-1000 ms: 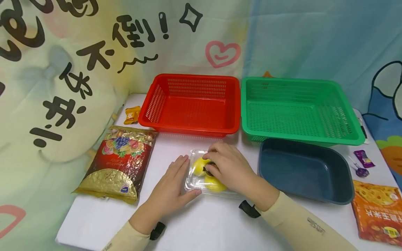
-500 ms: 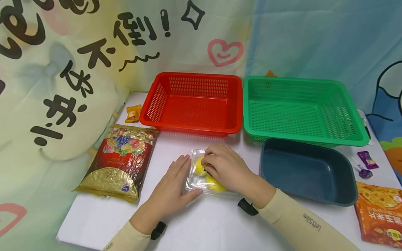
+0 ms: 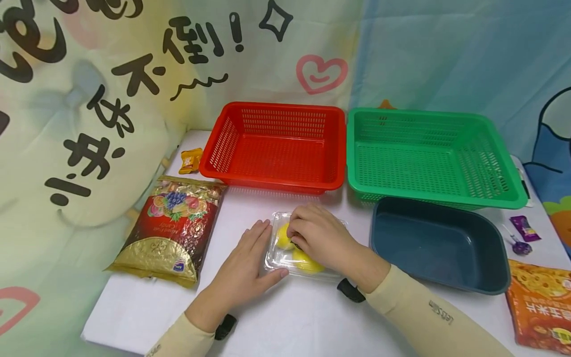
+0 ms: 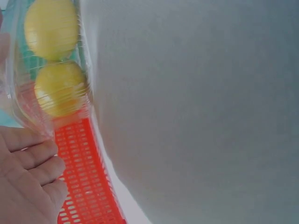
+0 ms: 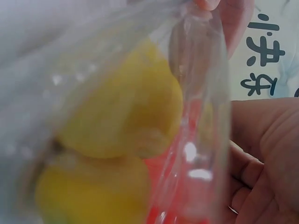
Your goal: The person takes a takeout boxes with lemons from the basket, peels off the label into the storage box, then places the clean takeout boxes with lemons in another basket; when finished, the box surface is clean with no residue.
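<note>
In the head view a clear plastic box [image 3: 277, 262] with yellow lemons [image 3: 308, 262] inside lies on the white table. My left hand [image 3: 243, 265] lies along its left side, fingers straight, thumb at the near left corner. My right hand [image 3: 323, 238] is over the lid, with curled finger and thumb pinching at a dark label, mostly hidden beneath them. Two lemons [image 4: 60, 88] show through the box wall in the left wrist view, next to the left fingers [image 4: 44, 163]. In the right wrist view, the lemons [image 5: 135, 107] are blurred and the right hand [image 5: 266, 158] is at the edge.
A red basket [image 3: 272, 179] and a green basket [image 3: 428, 196] stand at the back. A dark blue tub [image 3: 428, 253] is at the right, near an orange snack bag [image 3: 542, 307], a purple sweet [image 3: 525, 229] and a lollipop [image 3: 521, 248]. Left are a candy bag [image 3: 171, 230] and yellow packet [image 3: 191, 161].
My right fingers have drawn together over the lid's label, which showed more before. The left hand and the box keep their places; the head view has shifted slightly.
</note>
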Available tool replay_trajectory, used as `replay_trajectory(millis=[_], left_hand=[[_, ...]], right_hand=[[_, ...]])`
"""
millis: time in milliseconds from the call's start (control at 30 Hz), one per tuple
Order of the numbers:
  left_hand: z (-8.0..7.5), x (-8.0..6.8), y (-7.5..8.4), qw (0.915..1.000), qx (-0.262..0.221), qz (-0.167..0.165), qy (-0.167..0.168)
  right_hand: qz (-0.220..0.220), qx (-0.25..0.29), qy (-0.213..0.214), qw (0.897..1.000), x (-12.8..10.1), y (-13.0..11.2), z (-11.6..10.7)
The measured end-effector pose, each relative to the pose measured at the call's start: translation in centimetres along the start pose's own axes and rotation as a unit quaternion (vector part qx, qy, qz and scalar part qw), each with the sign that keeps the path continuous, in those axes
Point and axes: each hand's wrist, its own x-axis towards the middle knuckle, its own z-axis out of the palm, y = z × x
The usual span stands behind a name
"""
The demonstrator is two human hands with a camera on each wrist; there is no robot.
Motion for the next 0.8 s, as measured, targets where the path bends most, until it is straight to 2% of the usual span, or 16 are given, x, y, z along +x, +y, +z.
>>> replay_trajectory(millis=[233,400,633,800], left_hand=[[-0.12,0.1,0.07,0.9998,-0.004,-0.013,-0.018],[-0.14,0.06,0.08,0.9999,-0.001,-0.01,-0.014],[-0.22,0.11,0.19,0.9995,0.006,-0.017,-0.025],[-0.31,0.17,0.27,0.9997,0.011,-0.009,-0.018]], right_hand=[[0.001,-0.018,-0.015,1.0,0.26,0.16,0.01],[-0.005,-0.03,-0.025,0.999,0.2,0.27,0.02],[-0.019,-0.03,-0.017,0.999,-0.04,0.47,0.08],[-0.027,-0.025,-0.013,0.999,-0.13,0.57,0.06]])
